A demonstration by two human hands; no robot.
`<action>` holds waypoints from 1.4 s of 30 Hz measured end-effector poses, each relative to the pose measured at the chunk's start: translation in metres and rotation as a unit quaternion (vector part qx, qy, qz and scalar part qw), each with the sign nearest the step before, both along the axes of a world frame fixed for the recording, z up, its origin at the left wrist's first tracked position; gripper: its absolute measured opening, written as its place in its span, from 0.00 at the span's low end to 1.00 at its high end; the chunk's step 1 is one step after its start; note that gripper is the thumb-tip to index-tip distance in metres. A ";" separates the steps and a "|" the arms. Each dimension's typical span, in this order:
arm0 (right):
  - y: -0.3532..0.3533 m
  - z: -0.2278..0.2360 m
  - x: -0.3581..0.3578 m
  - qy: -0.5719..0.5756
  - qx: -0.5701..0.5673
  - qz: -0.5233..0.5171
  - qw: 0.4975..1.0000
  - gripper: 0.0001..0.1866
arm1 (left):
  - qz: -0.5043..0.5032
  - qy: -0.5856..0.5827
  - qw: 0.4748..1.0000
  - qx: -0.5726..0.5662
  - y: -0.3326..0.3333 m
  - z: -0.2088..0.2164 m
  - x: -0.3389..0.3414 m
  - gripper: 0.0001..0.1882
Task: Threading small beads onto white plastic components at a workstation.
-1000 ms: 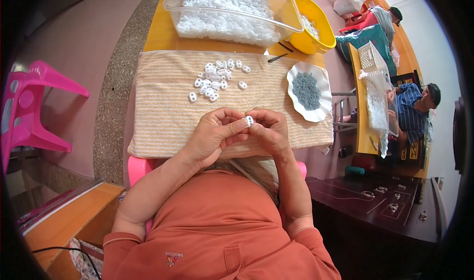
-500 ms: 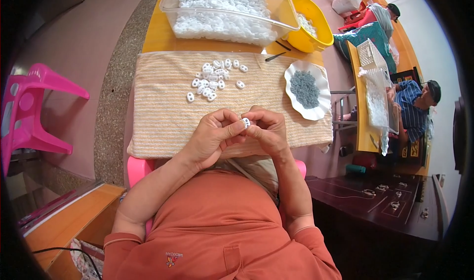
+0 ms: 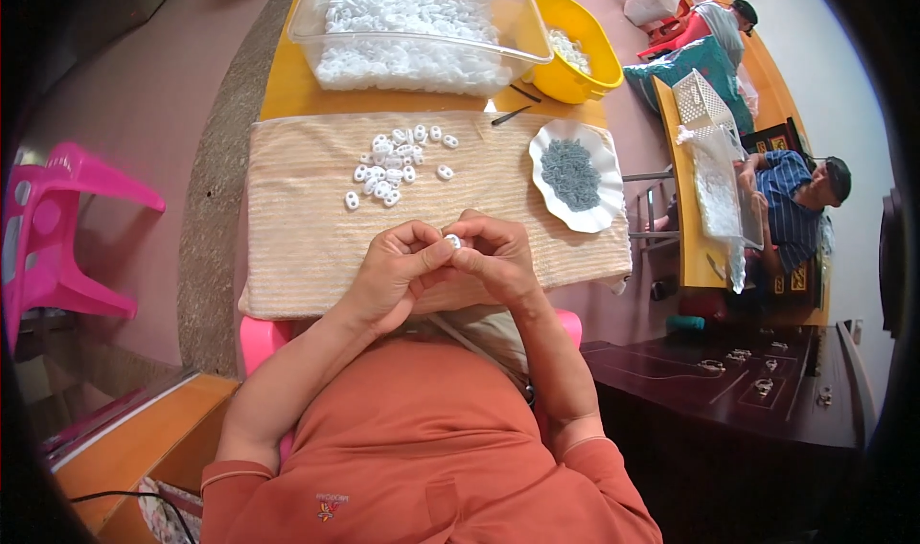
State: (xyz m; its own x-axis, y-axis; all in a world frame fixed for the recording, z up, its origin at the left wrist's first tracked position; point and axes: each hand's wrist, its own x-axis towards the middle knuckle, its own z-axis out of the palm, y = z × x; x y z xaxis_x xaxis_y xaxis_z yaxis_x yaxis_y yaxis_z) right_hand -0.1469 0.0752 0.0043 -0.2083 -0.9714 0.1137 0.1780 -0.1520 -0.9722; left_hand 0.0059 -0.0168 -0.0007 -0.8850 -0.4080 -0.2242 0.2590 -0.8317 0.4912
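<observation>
While both hands are meeting over the near edge of the striped beige cloth (image 3: 316,247), the left hand (image 3: 395,274) and the right hand (image 3: 496,256) are pinching one small white plastic piece (image 3: 452,241) between their fingertips, fingers curled in tight around it. The piece is sitting just above the cloth, near the person's body and well apart from the loose cluster of similar small white plastic pieces (image 3: 393,165) that is lying farther out on the cloth. To the right of that cluster, a white scalloped dish of small grey parts (image 3: 573,175) is resting on the cloth's right end. Beyond the cloth, a large clear plastic tub full of white pieces (image 3: 412,26) is standing on the yellow tabletop (image 3: 287,89), with a yellow plastic bowl (image 3: 573,50) just beside it. A pink plastic chair (image 3: 57,237) is standing at the left.
</observation>
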 end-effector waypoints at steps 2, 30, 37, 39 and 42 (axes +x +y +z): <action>-0.001 0.005 0.002 -0.033 0.039 -0.007 0.999 0.11 | -0.006 -0.018 1.000 -0.002 -0.003 -0.002 -0.001 0.02; -0.068 0.099 -0.178 0.299 0.040 -0.402 0.864 0.20 | -0.023 -0.074 0.997 -0.003 0.001 0.003 0.000 0.03; -0.049 0.054 -0.098 0.402 0.103 -0.206 0.886 0.12 | -0.033 -0.057 0.998 -0.014 -0.001 0.003 0.001 0.03; -0.049 0.046 -0.081 0.433 0.143 -0.153 0.877 0.11 | -0.038 -0.055 0.998 -0.023 0.000 0.002 0.000 0.03; -0.057 0.040 -0.067 0.507 0.135 -0.115 0.844 0.12 | -0.032 -0.053 0.998 -0.015 0.000 0.002 0.000 0.03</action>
State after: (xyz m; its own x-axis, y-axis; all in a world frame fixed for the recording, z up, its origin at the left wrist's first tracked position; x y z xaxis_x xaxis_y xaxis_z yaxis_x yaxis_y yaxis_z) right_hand -0.2143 0.0186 0.0443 -0.3234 -0.9376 0.1280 -0.7698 0.1820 -0.6118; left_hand 0.0064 -0.0167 0.0016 -0.8811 -0.3597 -0.3071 0.1515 -0.8298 0.5372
